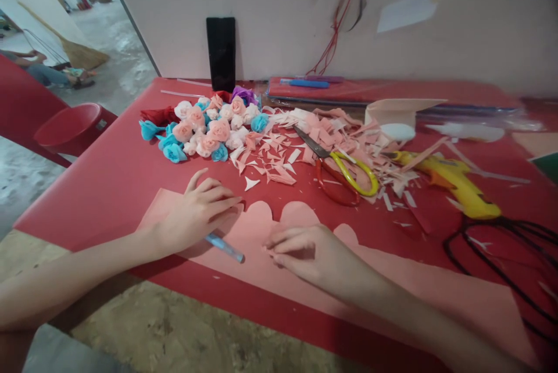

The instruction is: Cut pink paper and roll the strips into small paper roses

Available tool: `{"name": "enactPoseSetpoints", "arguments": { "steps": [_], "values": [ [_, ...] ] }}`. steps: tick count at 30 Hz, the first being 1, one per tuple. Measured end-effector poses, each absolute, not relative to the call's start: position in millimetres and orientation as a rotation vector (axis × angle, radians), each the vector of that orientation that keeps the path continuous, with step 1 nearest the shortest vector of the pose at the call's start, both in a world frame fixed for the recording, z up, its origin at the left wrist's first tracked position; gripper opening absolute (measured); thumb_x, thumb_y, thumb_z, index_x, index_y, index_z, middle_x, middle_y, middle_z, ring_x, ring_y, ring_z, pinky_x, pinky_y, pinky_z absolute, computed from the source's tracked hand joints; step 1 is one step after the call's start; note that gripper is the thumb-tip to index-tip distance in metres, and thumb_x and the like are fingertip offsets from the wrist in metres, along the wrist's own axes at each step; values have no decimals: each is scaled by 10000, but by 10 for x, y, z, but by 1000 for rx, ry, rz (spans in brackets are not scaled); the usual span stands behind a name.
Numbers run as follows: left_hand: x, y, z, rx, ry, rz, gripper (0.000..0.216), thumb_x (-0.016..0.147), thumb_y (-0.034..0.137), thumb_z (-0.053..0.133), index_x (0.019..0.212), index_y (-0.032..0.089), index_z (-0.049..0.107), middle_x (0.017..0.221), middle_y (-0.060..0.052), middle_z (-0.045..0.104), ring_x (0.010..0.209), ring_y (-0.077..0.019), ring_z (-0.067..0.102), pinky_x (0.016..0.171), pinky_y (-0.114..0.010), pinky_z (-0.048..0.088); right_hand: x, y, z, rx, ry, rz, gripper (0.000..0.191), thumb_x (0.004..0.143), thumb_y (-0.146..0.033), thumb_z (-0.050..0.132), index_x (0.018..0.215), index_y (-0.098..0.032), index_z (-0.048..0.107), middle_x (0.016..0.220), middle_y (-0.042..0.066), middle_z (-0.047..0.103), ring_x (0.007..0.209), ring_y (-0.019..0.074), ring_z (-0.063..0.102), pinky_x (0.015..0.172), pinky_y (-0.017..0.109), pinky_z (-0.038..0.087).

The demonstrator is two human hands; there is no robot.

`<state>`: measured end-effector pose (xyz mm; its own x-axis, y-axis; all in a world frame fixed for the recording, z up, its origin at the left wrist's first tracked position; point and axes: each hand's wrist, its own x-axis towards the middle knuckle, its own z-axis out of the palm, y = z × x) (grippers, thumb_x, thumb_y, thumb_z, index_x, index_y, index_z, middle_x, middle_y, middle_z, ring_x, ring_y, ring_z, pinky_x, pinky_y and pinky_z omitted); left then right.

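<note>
A long pink paper strip (392, 280) with a scalloped upper edge lies across the red table near its front edge. My left hand (198, 210) lies flat on the strip's left end, fingers stretched to the right and thumb raised. A thin blue stick (226, 248) pokes out from under its palm. My right hand (305, 251) rests on the strip a little to the right. Its fingers are curled together, with the tips pinching the paper close to the stick's end.
Behind the hands lie a heap of pink, white and blue paper roses (204, 126), pink paper scraps (279, 158), yellow-and-red scissors (344, 172) and a yellow glue gun (457, 184) with a black cord (501, 245). A black phone (221, 53) leans on the wall. A red stool (70, 126) stands at the left.
</note>
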<state>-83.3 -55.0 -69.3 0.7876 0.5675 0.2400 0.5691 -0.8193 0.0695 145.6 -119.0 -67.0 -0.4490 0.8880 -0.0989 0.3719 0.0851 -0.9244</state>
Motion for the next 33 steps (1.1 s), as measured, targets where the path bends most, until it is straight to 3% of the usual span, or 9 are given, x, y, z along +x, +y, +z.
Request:
{"name": "enactPoseSetpoints", "arguments": {
  "steps": [11,16,22,27,33],
  "values": [
    [-822,-557,-710,-3013,-872,-527,291,930,168,354,903,212,640,905,24,688,923,-156,516,1093,-397,83,1468,-1185,-702,-1210,-1869,1317,152,736,-111,604,712,-167,743,799,51,728,782,182,673,696,244,545],
    [-825,-556,-755,-3053,-905,-597,259,920,176,378,902,220,633,896,18,692,917,-159,523,1072,-425,148,1457,-1185,-672,-1213,-1865,1307,162,729,-105,601,702,-182,742,788,42,730,777,183,677,689,249,551],
    [-735,-492,-673,-3277,-1285,-482,186,882,166,439,958,195,606,888,-13,686,875,-162,532,972,-399,291,1464,-1191,-696,-1218,-1863,1294,165,718,-85,603,698,-169,743,780,49,732,788,185,676,689,242,550],
    [-640,-378,-629,-3364,-1340,-333,144,855,194,484,889,184,623,827,-8,685,839,-163,533,962,-418,285,1466,-1186,-713,-1219,-1868,1290,162,719,-85,604,699,-170,741,782,49,731,796,185,673,697,250,550],
    [-634,-309,-671,-3383,-1291,-409,113,824,170,534,793,192,641,758,12,681,784,-138,548,940,-388,303,1464,-1193,-710,-1211,-1855,1307,181,723,-75,591,707,-176,740,789,44,729,786,174,672,680,238,550]
  ]
}}
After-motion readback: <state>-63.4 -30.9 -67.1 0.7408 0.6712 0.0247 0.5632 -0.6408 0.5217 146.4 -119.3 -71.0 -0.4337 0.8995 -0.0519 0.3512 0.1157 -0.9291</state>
